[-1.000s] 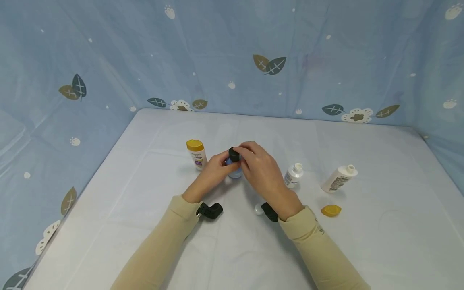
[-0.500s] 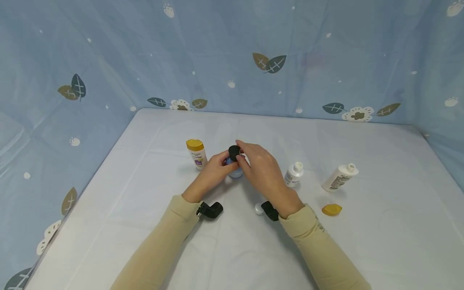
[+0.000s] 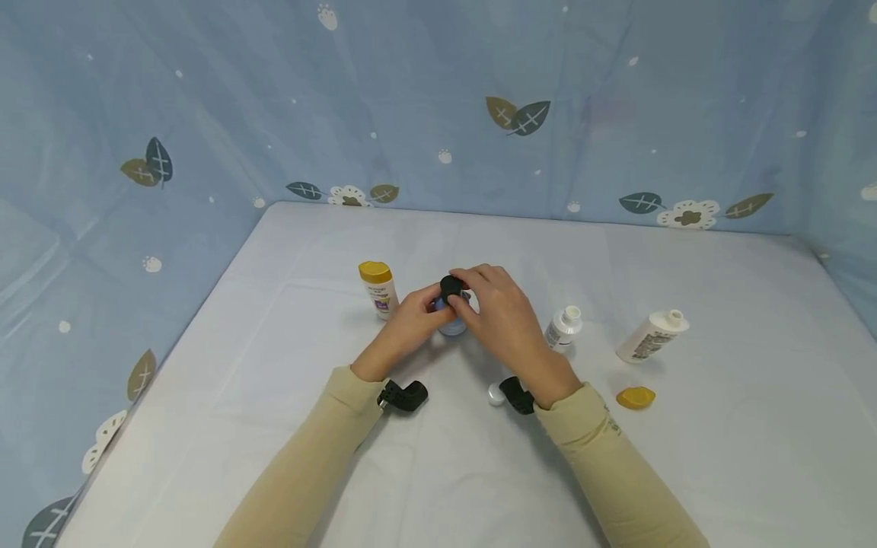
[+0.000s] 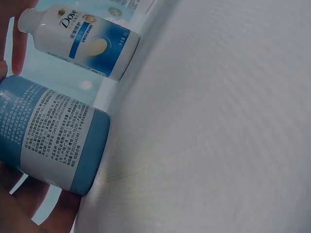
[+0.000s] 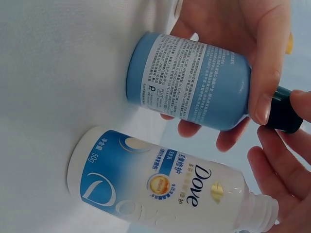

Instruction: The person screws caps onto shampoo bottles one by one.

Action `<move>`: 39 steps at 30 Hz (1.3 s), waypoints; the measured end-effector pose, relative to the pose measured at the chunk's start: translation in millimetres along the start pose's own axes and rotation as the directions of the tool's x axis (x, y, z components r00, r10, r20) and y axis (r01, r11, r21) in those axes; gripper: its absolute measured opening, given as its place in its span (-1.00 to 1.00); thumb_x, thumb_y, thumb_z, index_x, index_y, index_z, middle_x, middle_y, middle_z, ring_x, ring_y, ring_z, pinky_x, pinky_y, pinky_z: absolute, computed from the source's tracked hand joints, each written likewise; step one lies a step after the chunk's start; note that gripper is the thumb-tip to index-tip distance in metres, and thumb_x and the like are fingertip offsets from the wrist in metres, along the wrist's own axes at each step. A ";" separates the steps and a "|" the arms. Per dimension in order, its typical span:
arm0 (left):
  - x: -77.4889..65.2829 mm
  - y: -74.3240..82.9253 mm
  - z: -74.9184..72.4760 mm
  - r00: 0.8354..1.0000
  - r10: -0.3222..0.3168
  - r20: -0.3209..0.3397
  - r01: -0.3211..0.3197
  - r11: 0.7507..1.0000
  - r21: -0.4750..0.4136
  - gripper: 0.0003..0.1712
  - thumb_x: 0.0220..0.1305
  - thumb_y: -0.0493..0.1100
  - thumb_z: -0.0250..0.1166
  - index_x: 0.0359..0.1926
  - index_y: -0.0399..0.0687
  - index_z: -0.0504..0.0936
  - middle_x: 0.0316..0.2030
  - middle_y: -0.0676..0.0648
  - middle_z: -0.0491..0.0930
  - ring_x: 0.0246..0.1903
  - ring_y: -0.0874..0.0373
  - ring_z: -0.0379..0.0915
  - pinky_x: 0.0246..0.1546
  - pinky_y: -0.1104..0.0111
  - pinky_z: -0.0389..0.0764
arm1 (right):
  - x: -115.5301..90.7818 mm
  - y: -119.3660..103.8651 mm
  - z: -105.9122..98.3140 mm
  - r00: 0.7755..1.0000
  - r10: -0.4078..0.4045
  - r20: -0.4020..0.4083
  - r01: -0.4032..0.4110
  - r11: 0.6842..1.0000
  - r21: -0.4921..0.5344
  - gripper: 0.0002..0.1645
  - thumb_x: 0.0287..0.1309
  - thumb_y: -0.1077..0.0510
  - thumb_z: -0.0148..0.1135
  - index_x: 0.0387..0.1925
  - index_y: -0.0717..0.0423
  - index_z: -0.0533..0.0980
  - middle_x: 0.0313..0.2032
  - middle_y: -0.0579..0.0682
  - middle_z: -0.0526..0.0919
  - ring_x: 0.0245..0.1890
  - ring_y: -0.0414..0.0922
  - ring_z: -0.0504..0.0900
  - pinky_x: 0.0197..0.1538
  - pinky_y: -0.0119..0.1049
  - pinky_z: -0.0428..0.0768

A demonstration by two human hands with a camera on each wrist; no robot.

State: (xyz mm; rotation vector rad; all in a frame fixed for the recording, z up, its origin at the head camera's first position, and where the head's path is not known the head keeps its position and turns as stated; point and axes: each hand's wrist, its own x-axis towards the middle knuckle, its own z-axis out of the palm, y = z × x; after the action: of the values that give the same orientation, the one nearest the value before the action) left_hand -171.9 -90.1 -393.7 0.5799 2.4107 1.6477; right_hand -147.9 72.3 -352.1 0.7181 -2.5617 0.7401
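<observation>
A blue bottle point(image 5: 194, 82) with a printed white label stands upright near the table's middle. My left hand point(image 3: 409, 326) wraps its fingers and thumb round the bottle's upper body. The black cap point(image 3: 451, 287) sits at its top, dark green-black in the right wrist view. My right hand point(image 3: 505, 320) pinches this cap between thumb and fingers. Just beyond the right hand stands a white Dove bottle point(image 5: 165, 179) with a bare threaded neck; the left wrist view shows this Dove bottle point(image 4: 87, 41) too.
A white bottle with a yellow cap point(image 3: 378, 289) stands left of the hands. To the right are an open-necked white bottle point(image 3: 651, 336) and a loose yellow cap point(image 3: 636, 397). A small white cap point(image 3: 496, 394) lies near the right wrist camera point(image 3: 517, 395).
My right fingers loosen, shift round the black cap and close on it again. My left hand keeps its grip on the blue bottle. The head view has swung slightly left.
</observation>
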 end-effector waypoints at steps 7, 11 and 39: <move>3.7 -14.2 -2.2 0.999 0.036 -0.018 -0.036 0.999 0.021 -0.55 0.16 0.12 0.16 0.09 0.22 0.45 0.06 0.20 0.42 0.08 0.30 0.28 0.04 0.29 0.33 | 5.6 -4.9 0.5 0.998 0.066 -0.021 -0.067 0.997 -0.048 -0.54 -0.04 -0.06 0.30 -0.12 0.08 0.50 -0.26 -0.06 0.57 -0.19 -0.10 0.46 -0.19 -0.19 0.42; 3.2 -13.1 -3.8 0.998 0.047 -0.041 -0.045 0.998 0.038 -0.56 0.14 0.15 0.17 0.07 0.27 0.46 0.03 0.22 0.44 0.02 0.32 0.32 -0.01 0.29 0.37 | 7.2 -3.9 -2.1 0.998 0.064 0.002 -0.064 0.998 -0.023 -0.46 -0.02 -0.07 0.28 0.00 0.06 0.45 -0.13 -0.05 0.54 -0.06 -0.10 0.44 -0.12 -0.19 0.43; 1.0 -14.6 0.5 0.991 -0.040 -0.129 0.049 0.997 0.066 -0.66 0.12 0.11 0.19 -0.05 0.25 0.51 -0.06 0.17 0.50 -0.12 0.24 0.39 -0.08 0.28 0.40 | 23.5 9.7 -8.7 0.953 0.093 0.288 -0.148 0.973 0.177 -0.56 0.07 -0.02 0.21 0.00 -0.02 0.45 -0.19 -0.14 0.54 -0.16 -0.12 0.50 -0.13 -0.27 0.42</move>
State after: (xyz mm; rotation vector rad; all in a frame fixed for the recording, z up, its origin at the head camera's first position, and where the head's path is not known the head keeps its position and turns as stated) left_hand -175.9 -93.9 -407.3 0.4404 2.5595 1.6359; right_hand -170.3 75.9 -337.7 0.7799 -2.8345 1.0085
